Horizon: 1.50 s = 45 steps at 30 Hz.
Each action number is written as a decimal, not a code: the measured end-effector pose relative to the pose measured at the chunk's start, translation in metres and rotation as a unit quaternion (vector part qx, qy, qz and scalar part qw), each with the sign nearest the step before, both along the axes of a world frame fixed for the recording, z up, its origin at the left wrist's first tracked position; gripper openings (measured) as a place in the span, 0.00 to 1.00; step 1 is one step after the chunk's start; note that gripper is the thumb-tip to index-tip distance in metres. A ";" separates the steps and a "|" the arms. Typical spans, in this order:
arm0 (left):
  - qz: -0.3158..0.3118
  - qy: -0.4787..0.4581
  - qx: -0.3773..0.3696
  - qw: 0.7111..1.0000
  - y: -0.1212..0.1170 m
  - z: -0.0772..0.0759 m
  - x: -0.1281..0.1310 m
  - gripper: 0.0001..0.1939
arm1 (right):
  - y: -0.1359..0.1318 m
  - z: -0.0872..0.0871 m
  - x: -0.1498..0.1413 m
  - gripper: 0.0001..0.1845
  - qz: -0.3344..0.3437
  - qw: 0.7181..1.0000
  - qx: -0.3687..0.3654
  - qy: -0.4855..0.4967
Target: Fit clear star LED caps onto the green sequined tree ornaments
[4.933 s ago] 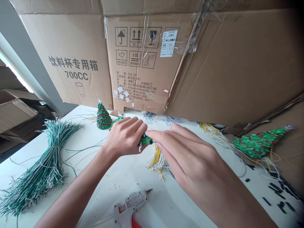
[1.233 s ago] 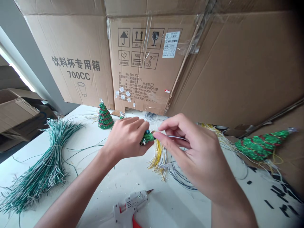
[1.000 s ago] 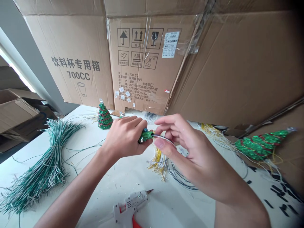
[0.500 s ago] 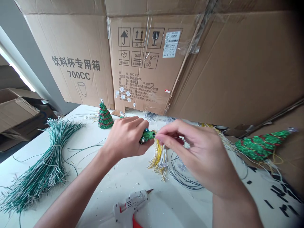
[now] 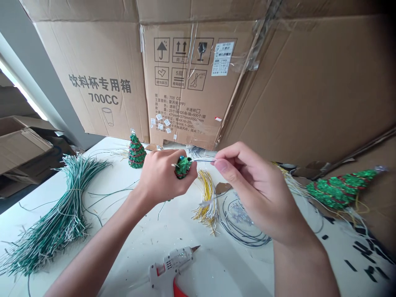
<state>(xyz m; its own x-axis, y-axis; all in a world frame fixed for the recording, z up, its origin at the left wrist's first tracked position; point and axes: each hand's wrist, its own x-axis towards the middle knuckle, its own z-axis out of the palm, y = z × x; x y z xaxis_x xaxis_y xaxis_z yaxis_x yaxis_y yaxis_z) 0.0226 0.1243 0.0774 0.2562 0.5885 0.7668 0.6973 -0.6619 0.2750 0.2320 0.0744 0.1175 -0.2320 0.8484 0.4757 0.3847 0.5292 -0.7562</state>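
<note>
My left hand [image 5: 162, 175] is wrapped around a small green Christmas tree [image 5: 183, 167]; only its narrow end shows, with a dark opening and a blue bead-like bit, and the rest is hidden in the palm. Thin white and dark wires [image 5: 203, 159] run from that end to my right hand [image 5: 258, 192], which pinches them between thumb and forefinger. The wires look taut. Below the hands on the white table lies a bundle of yellow and white wires [image 5: 208, 198]. A loose coil of dark wire [image 5: 241, 235] rests beside it.
A hot glue gun [image 5: 173, 264] lies at the front, tip to the right. Green wires [image 5: 62, 214] form a thick bundle at left. One decorated tree [image 5: 136, 150] stands behind; another tree [image 5: 342, 189] lies at right. Cardboard boxes [image 5: 182, 90] wall off the back.
My right hand has moved up and away from the tree, and a length of wire now shows between the hands. My left hand has turned the tree's end upward.
</note>
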 end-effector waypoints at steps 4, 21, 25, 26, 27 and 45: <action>0.018 0.059 0.023 0.998 -0.001 -0.003 0.001 0.15 | -0.006 0.006 -0.004 0.07 -0.062 0.989 0.115 -0.067; 0.030 0.094 0.024 0.995 -0.006 -0.001 0.003 0.14 | -0.010 0.004 -0.006 0.05 -0.029 0.995 0.060 -0.076; 0.004 0.094 0.009 0.995 -0.006 -0.003 0.005 0.12 | -0.010 0.003 -0.015 0.07 -0.020 0.988 0.106 -0.107; -0.003 0.084 0.000 0.997 -0.006 -0.003 0.005 0.12 | -0.010 0.002 -0.016 0.04 -0.018 0.990 0.100 -0.099; -0.009 0.072 -0.009 0.997 -0.006 -0.003 0.005 0.12 | -0.009 0.001 -0.015 0.03 -0.017 0.993 0.080 -0.088; 0.025 0.126 0.036 0.991 -0.006 -0.001 0.004 0.13 | -0.007 0.006 -0.008 0.11 -0.029 0.988 0.109 -0.105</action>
<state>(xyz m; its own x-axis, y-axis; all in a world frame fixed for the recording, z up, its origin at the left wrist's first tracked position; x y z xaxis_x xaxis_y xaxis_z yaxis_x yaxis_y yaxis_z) 0.0262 0.1178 0.0759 0.4156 0.5524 0.7226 0.7709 -0.6355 0.0424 0.2236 0.0670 0.1233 -0.2987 0.7456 0.5957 0.5561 0.6433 -0.5263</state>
